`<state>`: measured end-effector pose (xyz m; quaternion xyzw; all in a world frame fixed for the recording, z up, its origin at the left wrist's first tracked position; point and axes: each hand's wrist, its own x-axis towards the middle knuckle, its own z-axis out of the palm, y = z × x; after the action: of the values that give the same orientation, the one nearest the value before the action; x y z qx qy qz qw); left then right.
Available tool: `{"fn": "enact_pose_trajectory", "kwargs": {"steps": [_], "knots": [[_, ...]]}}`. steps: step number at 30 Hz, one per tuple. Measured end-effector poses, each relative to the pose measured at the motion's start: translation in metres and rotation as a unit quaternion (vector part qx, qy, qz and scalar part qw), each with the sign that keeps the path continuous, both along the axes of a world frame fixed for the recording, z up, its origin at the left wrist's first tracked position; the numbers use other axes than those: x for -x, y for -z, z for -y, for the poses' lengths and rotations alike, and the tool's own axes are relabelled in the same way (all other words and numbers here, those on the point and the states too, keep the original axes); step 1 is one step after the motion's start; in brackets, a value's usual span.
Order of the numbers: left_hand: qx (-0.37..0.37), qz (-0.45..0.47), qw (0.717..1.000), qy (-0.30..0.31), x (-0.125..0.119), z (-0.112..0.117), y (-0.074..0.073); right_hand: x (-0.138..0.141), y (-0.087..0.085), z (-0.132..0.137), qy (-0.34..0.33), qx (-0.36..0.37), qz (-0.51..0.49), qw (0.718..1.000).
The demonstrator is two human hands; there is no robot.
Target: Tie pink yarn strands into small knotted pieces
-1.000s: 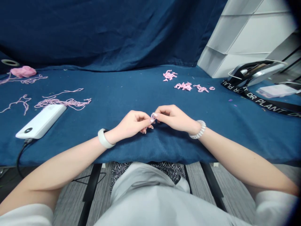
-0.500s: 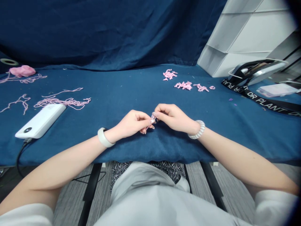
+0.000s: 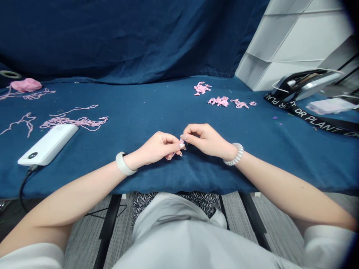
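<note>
Between my fingertips is a short bit of pink yarn (image 3: 182, 141), mostly covered by the fingers. My left hand (image 3: 162, 148) is closed in a pinch on it from the left, thumb on top. From the right, my right hand (image 3: 204, 140) pinches the yarn's upper end between thumb and forefinger. Both hands are near the front of the blue-covered table (image 3: 134, 127), their fingertips almost touching. Beyond them to the right lie small piles of pink yarn pieces (image 3: 202, 88). Cut lengths of pink yarn (image 3: 78, 121) lie to the left.
A white power bank (image 3: 49, 145) with a black cable lies at left. Behind it are a pink yarn ball (image 3: 26, 85) and a tape roll (image 3: 10, 74). At right stand white boxes (image 3: 294, 41) and a headset-like device (image 3: 305, 84) with a black lettered strap (image 3: 316, 121).
My right fingertips have shifted very slightly left along the yarn, and the grip at the pinch looks a little different. Everything else stays in place.
</note>
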<state>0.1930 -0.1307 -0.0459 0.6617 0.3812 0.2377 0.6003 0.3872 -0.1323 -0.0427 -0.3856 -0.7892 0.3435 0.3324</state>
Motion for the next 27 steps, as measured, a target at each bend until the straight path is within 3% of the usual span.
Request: {"fn": "enact_pose_trajectory", "kwargs": {"steps": [5, 14, 19, 23, 27], "knots": [[0.008, 0.018, 1.0, -0.011, -0.001, 0.0, 0.001, -0.004, 0.0, -0.005, 0.016, 0.018, -0.048, 0.999], [0.042, 0.054, 0.998, -0.005, 0.0, -0.002, 0.006, -0.005, 0.005, -0.011, -0.131, 0.158, -0.128, 0.97], [0.117, 0.074, 0.99, 0.021, -0.001, -0.002, 0.01, -0.002, 0.006, -0.009, -0.145, 0.136, -0.106, 0.974], [0.131, 0.064, 0.989, 0.035, -0.001, -0.002, 0.01, -0.001, 0.007, -0.008, -0.155, 0.117, -0.101, 0.976], [0.14, 0.066, 0.987, 0.032, -0.001, -0.003, 0.01, -0.002, 0.007, -0.007, -0.105, 0.088, -0.127, 0.982]]}}
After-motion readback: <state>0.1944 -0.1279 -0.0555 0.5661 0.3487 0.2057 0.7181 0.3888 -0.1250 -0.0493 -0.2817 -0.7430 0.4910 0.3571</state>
